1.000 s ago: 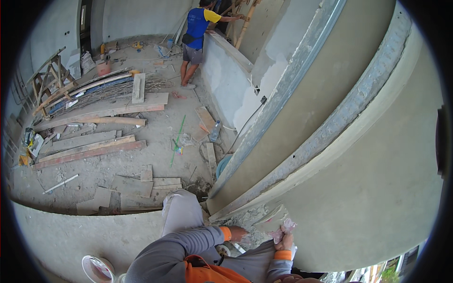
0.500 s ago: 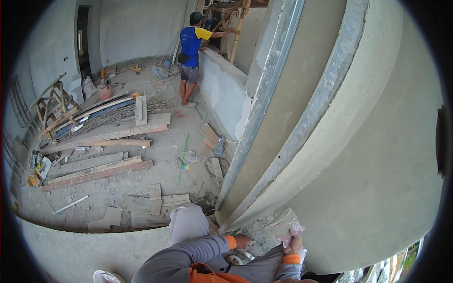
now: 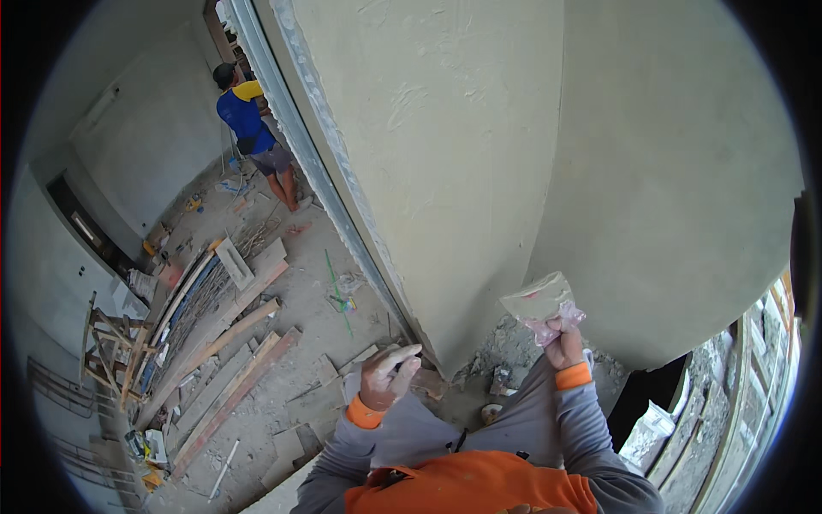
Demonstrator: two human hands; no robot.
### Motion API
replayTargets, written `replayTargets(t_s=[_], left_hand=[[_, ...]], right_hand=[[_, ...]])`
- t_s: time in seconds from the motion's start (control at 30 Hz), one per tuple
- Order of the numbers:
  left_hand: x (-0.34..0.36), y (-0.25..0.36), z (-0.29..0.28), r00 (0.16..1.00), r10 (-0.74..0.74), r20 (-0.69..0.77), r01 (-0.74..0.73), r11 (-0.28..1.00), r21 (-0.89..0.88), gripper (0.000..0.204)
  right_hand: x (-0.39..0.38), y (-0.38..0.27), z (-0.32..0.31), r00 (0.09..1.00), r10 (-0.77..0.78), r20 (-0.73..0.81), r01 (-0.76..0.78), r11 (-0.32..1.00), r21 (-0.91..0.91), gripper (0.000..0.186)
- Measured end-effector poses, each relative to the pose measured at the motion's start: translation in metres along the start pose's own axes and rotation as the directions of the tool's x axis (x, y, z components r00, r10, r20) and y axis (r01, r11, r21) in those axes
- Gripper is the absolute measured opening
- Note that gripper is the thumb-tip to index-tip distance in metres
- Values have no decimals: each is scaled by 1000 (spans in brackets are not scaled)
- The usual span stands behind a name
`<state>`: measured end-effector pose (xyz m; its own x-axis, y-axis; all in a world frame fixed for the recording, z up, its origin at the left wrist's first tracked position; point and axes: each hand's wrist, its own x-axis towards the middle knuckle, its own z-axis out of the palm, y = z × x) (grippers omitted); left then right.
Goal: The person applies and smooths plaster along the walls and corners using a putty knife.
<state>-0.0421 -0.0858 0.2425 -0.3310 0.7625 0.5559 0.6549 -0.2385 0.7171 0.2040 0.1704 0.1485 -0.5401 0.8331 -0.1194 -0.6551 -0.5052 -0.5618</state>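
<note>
My right hand (image 3: 562, 347) grips a scraper (image 3: 541, 297) whose wide, flat blade is coated with pale plaster. Crumpled pinkish plastic covers its handle end. The blade points up and to the left, in front of the curved plastered wall (image 3: 659, 180). To the left, my left hand (image 3: 390, 377) is raised near the foot of the wall edge, its fingers bent and apart with nothing seen between them. White dust coats those fingers. Between my knees lie a small round object (image 3: 491, 413) and a greyish, plaster-smeared thing (image 3: 502, 378) I cannot make out.
A metal-edged wall end (image 3: 321, 184) rises close on my left. Beyond it, planks (image 3: 227, 325) and bundled rods cover the floor, and a person (image 3: 253, 120) in blue and yellow stands facing away. A dark opening (image 3: 644, 403) lies by my right leg.
My view has turned and tilted. My left hand has come up from the rubble by the wall's foot. The right hand is higher, and the scraper's blade now shows clearly.
</note>
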Motion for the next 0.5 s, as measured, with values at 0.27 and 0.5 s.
replayTargets(t_s=[0.27,0.5], left_hand=[[119,68,-38,868,390,-306,-330,915,231,90],[150,62,-3,909,312,-275,-227,926,300,94]], right_hand=[[34,-81,160,243,-590,770,675,-467,-571,41],[62,-87,242,100,-478,873,601,-670,-436,58]])
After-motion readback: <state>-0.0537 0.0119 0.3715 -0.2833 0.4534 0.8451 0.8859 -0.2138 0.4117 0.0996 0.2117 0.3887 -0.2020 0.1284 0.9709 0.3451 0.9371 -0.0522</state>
